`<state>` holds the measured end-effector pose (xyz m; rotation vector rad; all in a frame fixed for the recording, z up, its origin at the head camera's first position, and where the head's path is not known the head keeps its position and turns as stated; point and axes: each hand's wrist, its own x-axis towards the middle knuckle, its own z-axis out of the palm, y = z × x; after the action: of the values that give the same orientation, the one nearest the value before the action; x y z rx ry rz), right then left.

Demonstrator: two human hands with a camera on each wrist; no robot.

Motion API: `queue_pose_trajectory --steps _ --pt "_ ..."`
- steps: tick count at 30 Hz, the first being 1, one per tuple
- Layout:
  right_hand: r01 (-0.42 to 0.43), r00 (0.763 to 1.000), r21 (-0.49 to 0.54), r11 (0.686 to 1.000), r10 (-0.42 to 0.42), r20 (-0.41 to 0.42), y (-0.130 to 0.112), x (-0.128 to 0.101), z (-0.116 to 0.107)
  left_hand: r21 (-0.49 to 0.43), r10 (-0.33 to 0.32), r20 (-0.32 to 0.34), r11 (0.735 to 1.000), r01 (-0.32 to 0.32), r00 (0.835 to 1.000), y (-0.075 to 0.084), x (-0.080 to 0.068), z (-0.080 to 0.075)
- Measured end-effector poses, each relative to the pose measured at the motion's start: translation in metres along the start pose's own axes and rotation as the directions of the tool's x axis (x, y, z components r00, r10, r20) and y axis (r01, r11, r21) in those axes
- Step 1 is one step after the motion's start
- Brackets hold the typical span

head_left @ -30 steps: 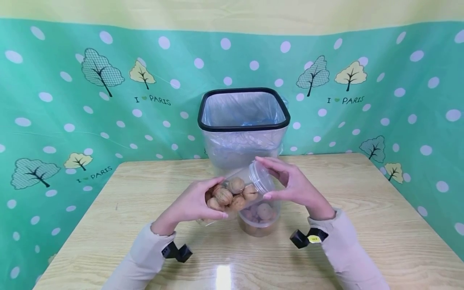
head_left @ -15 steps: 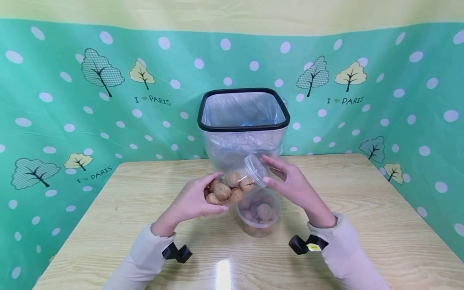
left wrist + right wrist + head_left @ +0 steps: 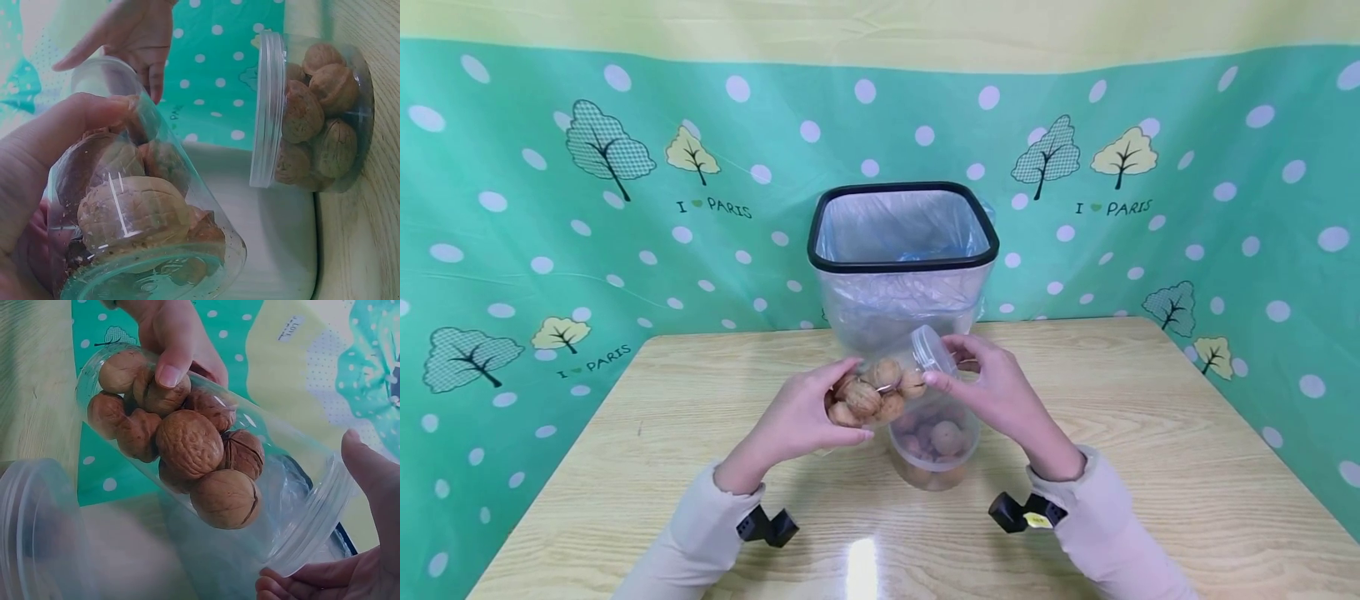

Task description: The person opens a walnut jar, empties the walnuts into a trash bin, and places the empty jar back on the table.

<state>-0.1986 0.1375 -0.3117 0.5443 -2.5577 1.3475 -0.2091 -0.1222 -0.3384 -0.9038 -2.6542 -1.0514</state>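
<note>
My left hand (image 3: 797, 412) grips a clear plastic jar (image 3: 275, 456), tilted, with several walnuts (image 3: 189, 444) inside. The lid (image 3: 932, 350) is on the jar's raised end, up and to the right. My right hand (image 3: 1000, 392) holds this lid at its rim, thumb on the near side and fingers on the far side. Just below, a second lidded jar (image 3: 269, 112) with walnuts stands upright on the table, untouched by either hand. In the right wrist view only part of its lid (image 3: 37, 525) shows.
Behind the jars stands a bin (image 3: 902, 300) with a black rim, lined with a translucent bag. The wooden table (image 3: 715, 375) meets a green dotted cloth backdrop (image 3: 700, 275) at the back.
My right hand has shifted along the lid's rim, its thumb moving left and up. The held jar rose slightly, then tipped a little; my left hand keeps its grip.
</note>
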Motion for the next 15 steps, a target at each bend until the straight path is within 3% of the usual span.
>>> queue_pose_trajectory --steps 7,11,15 --pt "0.013 0.999 0.112 0.994 -0.019 0.049 0.006 0.003 -0.005 -0.026 0.005 -0.002 1.0 -0.005 1.0 -0.001 -0.001 -0.003" --pt "0.008 0.995 0.205 0.979 -0.029 0.101 0.008 0.004 -0.009 -0.039 0.005 0.021 0.999 -0.004 1.0 -0.003 -0.001 -0.005" --pt "0.03 0.986 0.231 0.972 -0.066 0.151 0.009 0.004 -0.013 -0.049 0.014 0.053 0.999 -0.011 0.999 -0.004 -0.001 -0.007"
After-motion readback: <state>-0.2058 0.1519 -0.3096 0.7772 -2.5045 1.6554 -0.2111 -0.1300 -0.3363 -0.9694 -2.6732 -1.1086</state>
